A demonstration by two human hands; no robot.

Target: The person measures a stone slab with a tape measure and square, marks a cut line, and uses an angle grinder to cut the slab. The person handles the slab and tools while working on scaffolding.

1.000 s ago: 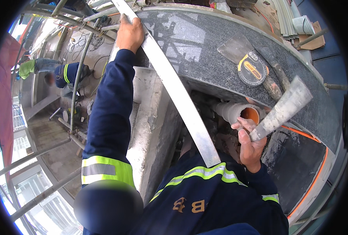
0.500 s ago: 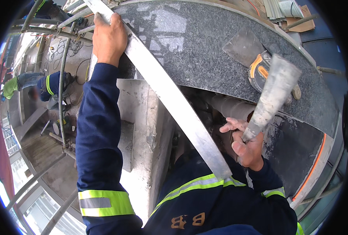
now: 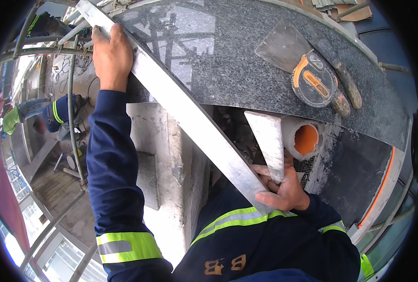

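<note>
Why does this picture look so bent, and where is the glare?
Head view: the fisheye lens bends the far edge of the grey slab; same head view: pale reflections on its left part; head view: the concrete ledge washes out white beside the left sleeve.

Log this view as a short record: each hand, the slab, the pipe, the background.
Left hand: grips the metal bar near its upper end
Right hand: holds a tapered pale tool, thumb on the bar's lower end
Dark speckled slab: carries a tape measure and a broad-bladed scraper
Pipe: orange inside, just right of the tapered tool
Background: a person in a dark jacket, beyond scaffold poles
</note>
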